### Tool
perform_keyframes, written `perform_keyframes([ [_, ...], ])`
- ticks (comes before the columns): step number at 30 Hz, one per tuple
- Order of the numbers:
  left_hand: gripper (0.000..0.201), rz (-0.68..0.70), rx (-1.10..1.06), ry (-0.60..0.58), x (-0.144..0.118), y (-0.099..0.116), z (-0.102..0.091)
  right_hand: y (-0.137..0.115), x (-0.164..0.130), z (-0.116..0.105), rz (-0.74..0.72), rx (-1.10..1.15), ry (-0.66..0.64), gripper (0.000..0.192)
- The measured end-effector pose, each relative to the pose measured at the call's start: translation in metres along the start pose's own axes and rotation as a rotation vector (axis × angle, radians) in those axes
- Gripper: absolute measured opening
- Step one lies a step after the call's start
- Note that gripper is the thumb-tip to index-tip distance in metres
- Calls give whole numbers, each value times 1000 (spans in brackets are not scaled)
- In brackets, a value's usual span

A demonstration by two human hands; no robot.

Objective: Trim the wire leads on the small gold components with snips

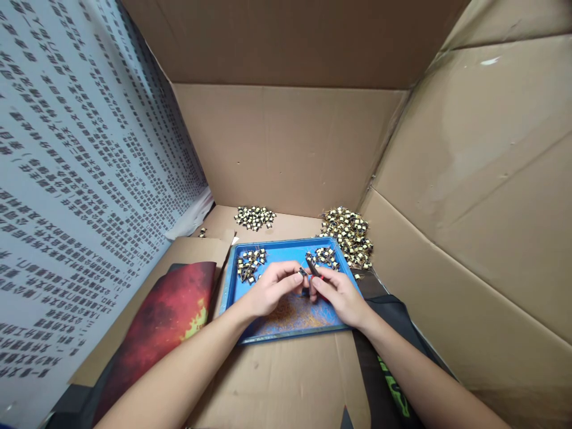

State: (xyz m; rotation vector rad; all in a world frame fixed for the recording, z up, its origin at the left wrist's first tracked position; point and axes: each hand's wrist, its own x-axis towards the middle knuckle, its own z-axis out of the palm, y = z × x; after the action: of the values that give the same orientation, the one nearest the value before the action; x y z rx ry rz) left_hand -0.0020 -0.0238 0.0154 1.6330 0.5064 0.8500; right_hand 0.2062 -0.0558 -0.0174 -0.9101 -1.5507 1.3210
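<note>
Over a blue tray (286, 249) my left hand (270, 290) pinches one small black-and-cream component (302, 272) at its fingertips. My right hand (338, 293) grips a small red-handled cutter (313, 268), its tip right beside that component. Two small heaps of the same components lie in the tray: one at the far left (250, 263), one at the far right (322, 257). Fine golden clippings (292, 308) cover the tray floor under my hands.
Cardboard walls enclose the spot at the back and right; a printed text sheet (80, 179) covers the left wall. Beyond the tray lie two larger component piles, one at back centre (254, 217), one at back right (351, 234). A red mat (165, 322) lies left, black cloth (393, 363) right.
</note>
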Motion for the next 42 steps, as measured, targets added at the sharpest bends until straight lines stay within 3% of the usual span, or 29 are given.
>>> perform_keyframes([
  [8, 40, -2, -11, -37, 0, 0, 0, 3, -1, -1, 12, 38, -57, 34],
  [16, 43, -34, 46, -28, -1, -3, -1, 4, -4, 0, 59, -8, -18, 39],
  [23, 41, 5, 164, 68, -1, -3, 0, 0, -4, 2, 30, -97, 43, 41],
  [30, 37, 121, 441, 167, -1, -5, 3, 1, -3, 4, 68, -43, 72, 42],
  [38, 36, 169, 484, 215, 0, -6, 4, -3, -3, 10, 81, 29, 89, 41],
  [42, 34, 195, 480, 222, -3, -3, 6, 3, 3, 8, 123, 202, 135, 41],
])
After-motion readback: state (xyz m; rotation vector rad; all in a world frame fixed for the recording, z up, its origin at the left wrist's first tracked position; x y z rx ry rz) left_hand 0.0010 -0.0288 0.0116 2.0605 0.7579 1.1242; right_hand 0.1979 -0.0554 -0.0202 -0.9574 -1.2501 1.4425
